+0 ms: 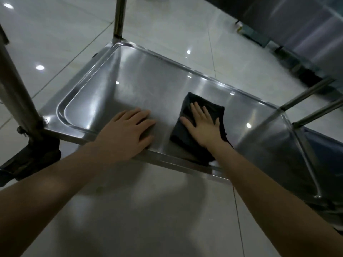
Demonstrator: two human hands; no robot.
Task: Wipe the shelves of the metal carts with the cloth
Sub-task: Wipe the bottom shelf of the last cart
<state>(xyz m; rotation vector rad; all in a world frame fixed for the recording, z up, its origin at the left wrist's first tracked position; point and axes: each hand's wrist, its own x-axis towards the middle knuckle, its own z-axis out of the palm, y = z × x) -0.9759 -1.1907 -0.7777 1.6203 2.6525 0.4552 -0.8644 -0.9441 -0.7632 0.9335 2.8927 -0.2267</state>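
Right hand (203,125) flat on the dark cloth (200,112), fingers spread, cloth under and beyond the fingertips on the shelf (148,80) (near edge), while left hand (126,130) rests beside it, fingers together.

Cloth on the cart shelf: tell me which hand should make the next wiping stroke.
Right. The right hand lies flat on the dark cloth, pressing it to the shelf. The left hand rests bare on the shelf, apart from the cloth, likely just bracing.
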